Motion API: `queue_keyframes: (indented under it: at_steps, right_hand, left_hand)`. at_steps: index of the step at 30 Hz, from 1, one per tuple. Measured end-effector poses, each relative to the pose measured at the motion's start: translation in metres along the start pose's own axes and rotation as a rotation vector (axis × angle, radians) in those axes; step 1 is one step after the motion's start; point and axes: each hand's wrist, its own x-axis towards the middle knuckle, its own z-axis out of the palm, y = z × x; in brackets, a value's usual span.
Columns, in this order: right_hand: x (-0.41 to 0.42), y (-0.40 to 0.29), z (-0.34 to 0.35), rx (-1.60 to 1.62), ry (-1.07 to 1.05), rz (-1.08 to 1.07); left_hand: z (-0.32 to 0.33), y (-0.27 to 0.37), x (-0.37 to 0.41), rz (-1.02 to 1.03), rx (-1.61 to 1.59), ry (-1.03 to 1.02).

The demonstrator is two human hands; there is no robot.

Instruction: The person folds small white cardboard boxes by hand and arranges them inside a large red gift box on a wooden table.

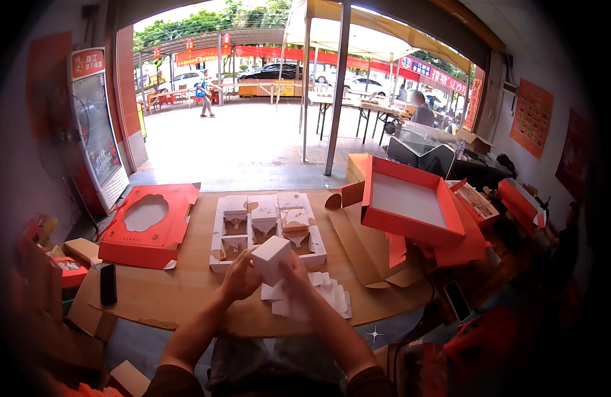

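Note:
Between my hands is a small white paperboard box (272,259), tilted, with a plain face upwards. My right hand (294,273) grips its right side. My left hand (240,279) lies against its left side, fingers bent along the edge. Just beyond stands a pale divided carton insert (218,257) with several compartments. White box pieces with printed patterns stand in its back row, and a patterned box (294,221) sits at the right. Flat white carton blanks (335,300) lie in a pile beneath and beside my right forearm.
A red lid with a scalloped window (137,243) lies left on the cardboard-covered table (152,293), near a black phone (108,285). To the right, an open red box tray (409,198) rests on brown cardboard (355,243). Another phone (457,300) and a cable lie lower right.

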Motion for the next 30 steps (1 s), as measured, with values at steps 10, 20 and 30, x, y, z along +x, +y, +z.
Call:
queue_keyframes:
  at_steps: [10,20,30]
  right_hand:
    - [-0.001,-0.015,0.012,-0.147,0.136,-0.038]
    - [-0.001,-0.018,0.017,-0.149,0.137,-0.053]
    - [-0.004,-0.022,0.022,-0.112,0.066,0.023]
  left_hand:
    - [0.0,-0.004,0.001,-0.191,-0.132,0.113]
    - [0.007,-0.006,-0.002,-0.277,-0.331,0.18]
    - [0.012,-0.019,-0.004,-0.123,-0.191,0.248]
